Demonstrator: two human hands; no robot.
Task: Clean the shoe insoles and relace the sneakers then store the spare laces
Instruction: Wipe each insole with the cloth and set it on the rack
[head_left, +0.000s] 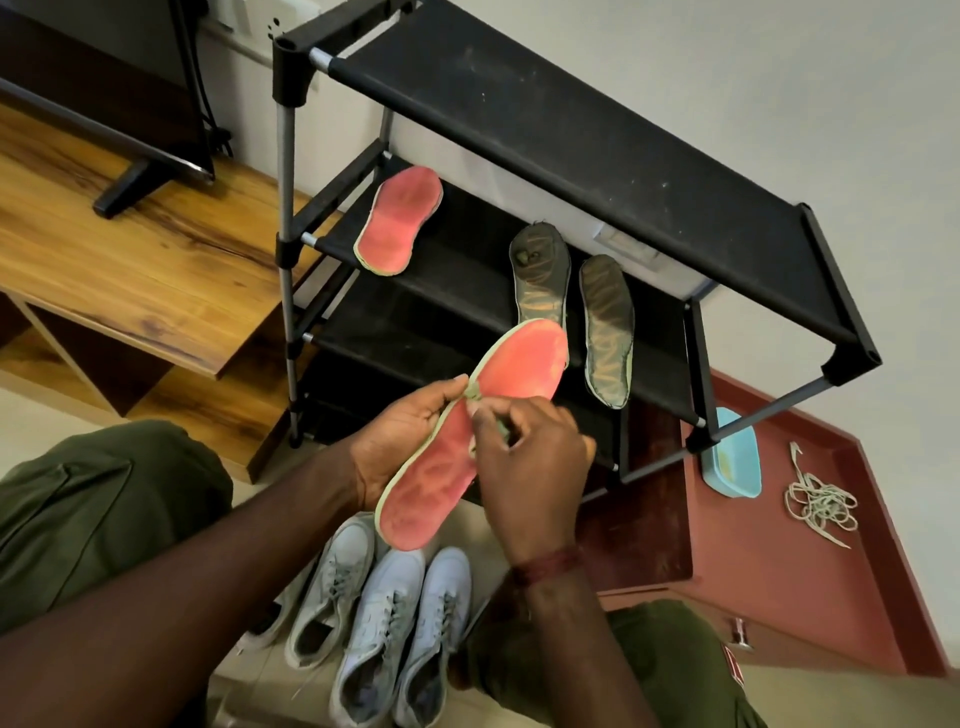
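The left hand (400, 436) has the red insole (519, 364) by its near edge. Its fingers are curled under the insole and the thumb lies on top, about midway along it. The insole slants up and away from those fingers, toe end highest, red face towards us.

The right hand (535, 478) sits just right of the left thumb. Its fingers are bunched tight, pinching a green scrap (501, 427) against the insole's rim; I can't tell what the scrap is.

Beyond the fingers stands a black rack (571, 130). On one shelf, up and left of the hands, lies a second red insole (397, 221). Two dark insoles (605, 327) lie side by side just past the held one's toe, on the same shelf.

Straight below the fingers, on the floor between the knees, light sneakers (384, 623) stand in a row, toes towards the rack.

Well off to the right of the right hand's fingers, a tangle of laces (821, 504) lies on a red-brown cabinet (779, 571), with a blue tub (732, 462) beside it, nearer the hands.
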